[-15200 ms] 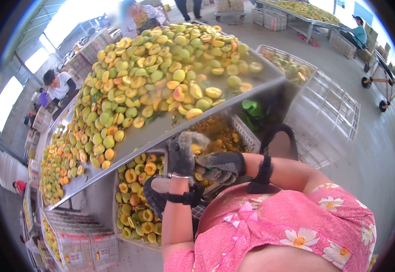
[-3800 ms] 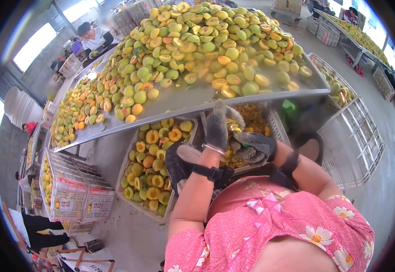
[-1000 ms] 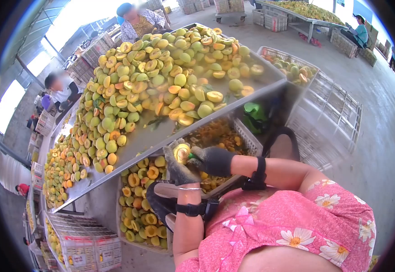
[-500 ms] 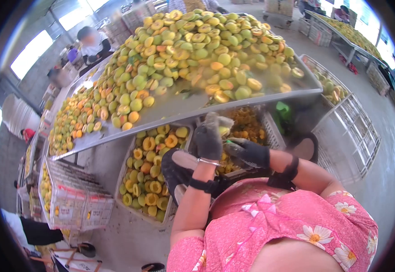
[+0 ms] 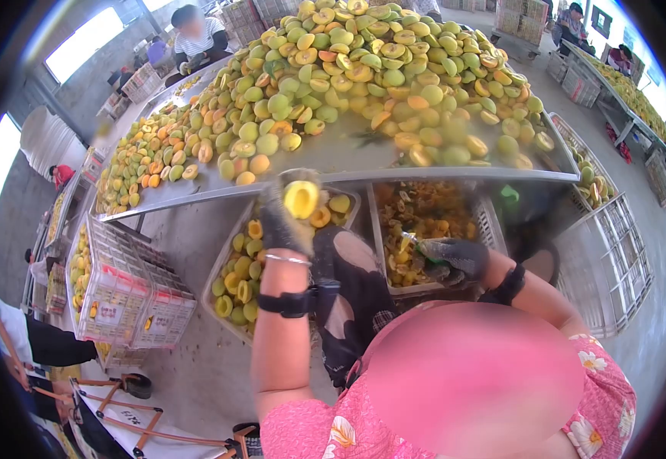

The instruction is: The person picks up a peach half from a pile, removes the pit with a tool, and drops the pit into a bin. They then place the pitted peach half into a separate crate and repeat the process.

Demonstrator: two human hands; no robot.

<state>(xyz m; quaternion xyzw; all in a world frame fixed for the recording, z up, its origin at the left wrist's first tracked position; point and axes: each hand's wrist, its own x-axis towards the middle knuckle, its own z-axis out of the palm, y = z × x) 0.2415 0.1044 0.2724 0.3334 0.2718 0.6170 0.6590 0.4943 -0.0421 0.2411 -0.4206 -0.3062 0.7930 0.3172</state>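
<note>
My left hand [image 5: 285,222], in a dark glove with pale fingers, is closed on a halved apricot [image 5: 301,200], its hollow yellow cut side facing up. It is above the crate of apricot halves [image 5: 235,310], near the table's front edge. My right hand [image 5: 455,260], also gloved, is closed around a small metal-tipped hand tool [image 5: 409,238]; its handle is mostly hidden by the fingers. This hand is over a crate of brownish-yellow scraps [image 5: 377,229] under the table edge.
A metal table [image 5: 333,162] carries a large heap of green-yellow apricots [image 5: 333,84]. White crates stand stacked at left [image 5: 130,283] and an open crate lies at right [image 5: 604,264]. Another person [image 5: 199,38] sits across the table; a folding stool [image 5: 142,417] is lower left.
My left hand has moved left and up from beside the right hand, with the halved apricot now showing. My right hand has shifted slightly right, apart from it. The camera view has tilted.
</note>
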